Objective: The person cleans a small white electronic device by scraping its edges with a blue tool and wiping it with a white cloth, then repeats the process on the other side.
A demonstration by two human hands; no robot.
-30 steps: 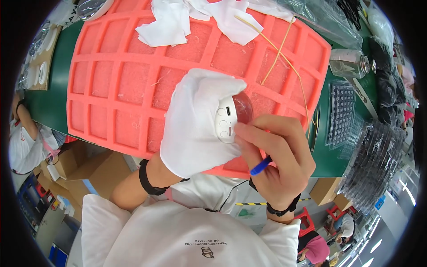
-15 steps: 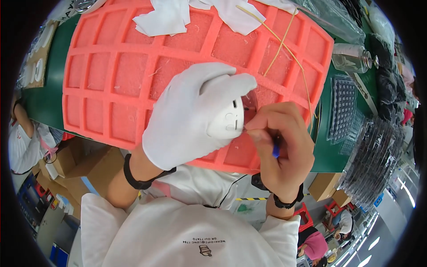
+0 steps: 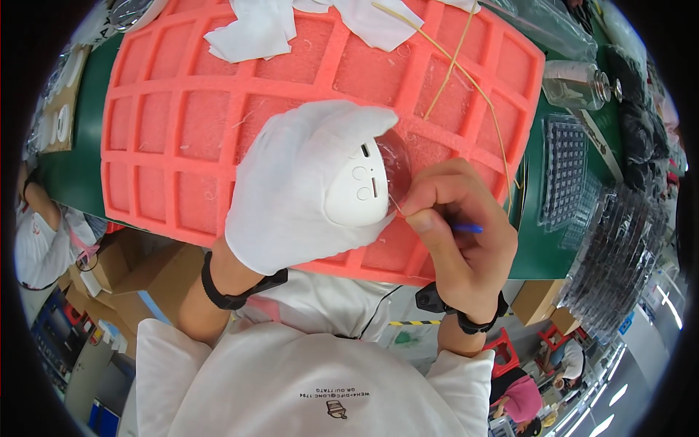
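Observation:
My left hand (image 3: 284,175), in a white glove, is closed round a white rounded device (image 3: 357,193). Slots and small round marks show on the device's pale face. A clear dome (image 3: 397,162) sticks out from its right side. My bare right hand (image 3: 466,233) pinches a thin pale stick (image 3: 395,205) between thumb and forefinger, its tip close to the dome's lower edge. Something slim and blue (image 3: 467,229) pokes out among the curled fingers. Whether it belongs to the stick, I cannot tell. Both hands are over a pink foam tray (image 3: 244,131) with square pockets.
White cloths (image 3: 255,33) and thin yellowish strips (image 3: 466,73) lie on the tray's far part. At the right are a clear jar (image 3: 575,84), a clear plastic tray (image 3: 564,171) and a stack of dark trays (image 3: 619,262). Other people work at both sides.
My left hand has shifted slightly left and turned the device, so more of its face and dome shows. The right hand still pinches, and more of the blue part is visible.

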